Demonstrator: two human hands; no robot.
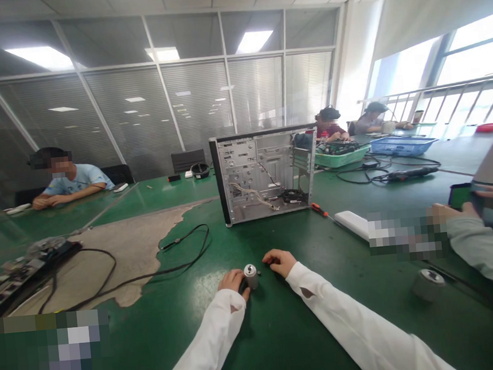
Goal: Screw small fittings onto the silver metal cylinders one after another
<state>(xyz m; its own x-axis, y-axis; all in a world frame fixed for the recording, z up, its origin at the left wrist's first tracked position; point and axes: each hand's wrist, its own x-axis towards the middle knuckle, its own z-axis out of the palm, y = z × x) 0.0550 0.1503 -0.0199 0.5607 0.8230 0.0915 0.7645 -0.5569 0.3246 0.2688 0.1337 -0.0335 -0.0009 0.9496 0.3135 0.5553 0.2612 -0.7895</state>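
My left hand (232, 282) is closed around the left side of a small silver can (251, 279) that stands upright on the green table. Dark bits show on top of the can. Just right of it lies a tiny dark piece (259, 272), too small to name. My right hand (281, 261) hovers or rests a short way right of the can, its fingers apart and slightly bent, holding nothing I can see. Beyond both hands stands an opened computer case (267, 174), its side panel off, with loose cables and a black fan (294, 196) inside.
An orange-handled screwdriver (319, 210) lies by the case, near a long white object (353, 224). Black cable (188, 264) and bare electronics (29, 267) are at left. A second can (428, 285) stands at right, near another person's sleeve (486, 256). Green (343, 158) and blue baskets (402, 145) sit farther back.
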